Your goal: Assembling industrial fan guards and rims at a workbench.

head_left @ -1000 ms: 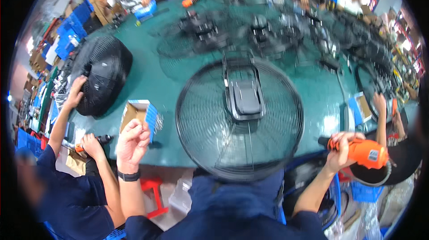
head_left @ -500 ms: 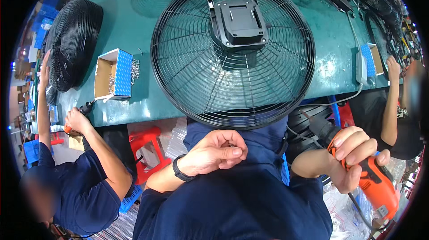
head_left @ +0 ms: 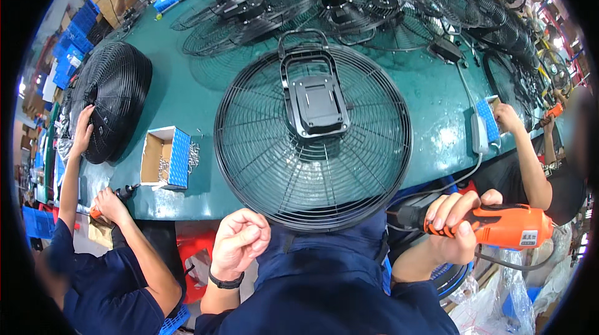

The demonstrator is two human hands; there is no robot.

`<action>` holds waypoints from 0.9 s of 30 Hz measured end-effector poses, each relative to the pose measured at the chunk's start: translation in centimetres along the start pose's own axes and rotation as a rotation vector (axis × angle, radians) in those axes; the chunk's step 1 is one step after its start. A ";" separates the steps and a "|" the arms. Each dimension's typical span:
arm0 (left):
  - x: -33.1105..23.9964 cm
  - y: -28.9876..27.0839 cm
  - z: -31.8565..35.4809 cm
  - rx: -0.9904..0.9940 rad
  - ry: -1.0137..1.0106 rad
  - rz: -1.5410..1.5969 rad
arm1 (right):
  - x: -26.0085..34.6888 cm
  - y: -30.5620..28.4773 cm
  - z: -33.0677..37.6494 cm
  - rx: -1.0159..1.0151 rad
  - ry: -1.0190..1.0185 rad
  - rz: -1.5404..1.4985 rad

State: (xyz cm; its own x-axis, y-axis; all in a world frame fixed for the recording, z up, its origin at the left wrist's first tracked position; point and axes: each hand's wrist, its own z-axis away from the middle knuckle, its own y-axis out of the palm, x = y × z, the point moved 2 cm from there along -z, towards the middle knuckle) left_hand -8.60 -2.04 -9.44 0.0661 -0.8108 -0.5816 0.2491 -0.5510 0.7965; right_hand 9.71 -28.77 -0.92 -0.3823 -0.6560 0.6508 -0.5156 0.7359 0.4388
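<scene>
Head view: the green table (head_left: 437, 110) carries the fan (head_left: 318, 105), its near rim toward the person. The orange drill (head_left: 508, 226), grasped by the right hand (head_left: 457, 226), has swung level; the left hand (head_left: 242, 241) has shifted leftward, fingers curled, contents unclear, leaving the fan's middle untouched. Left, a box (head_left: 181, 159) has screws (head_left: 194, 155) beside it.

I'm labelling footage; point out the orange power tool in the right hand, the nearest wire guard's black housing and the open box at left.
Orange power tool (head_left: 506, 226): head view, orange body.
Black housing (head_left: 317, 104): head view, raised panel.
Open box (head_left: 180, 159): head view, blue side wall.
</scene>
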 end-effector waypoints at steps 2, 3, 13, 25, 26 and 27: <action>0.0 -0.1 0.0 -0.023 0.041 0.007 | -0.4 0.3 0.0 0.022 0.001 0.026; 0.2 -0.1 0.1 -0.051 0.022 0.030 | -0.7 0.6 0.0 0.025 -0.001 0.025; 3.8 2.2 -1.5 0.012 -0.263 0.094 | -1.0 3.1 0.9 0.018 -0.105 -0.099; 5.7 3.4 -1.8 0.072 -0.347 0.173 | -1.4 7.0 1.9 0.250 -0.107 -0.353; 5.8 3.4 -1.7 0.077 -0.367 0.171 | -1.3 7.1 1.9 0.282 -0.081 -0.350; 5.7 3.6 -1.7 0.091 -0.366 0.164 | -1.2 7.2 1.9 0.290 -0.079 -0.356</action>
State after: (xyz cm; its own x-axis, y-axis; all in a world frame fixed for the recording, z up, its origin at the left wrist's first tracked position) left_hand -5.69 -8.34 -10.17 -0.2540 -0.8970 -0.3618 0.1758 -0.4107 0.8947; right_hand 4.99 -23.03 0.23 -0.1941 -0.8784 0.4367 -0.8145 0.3924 0.4273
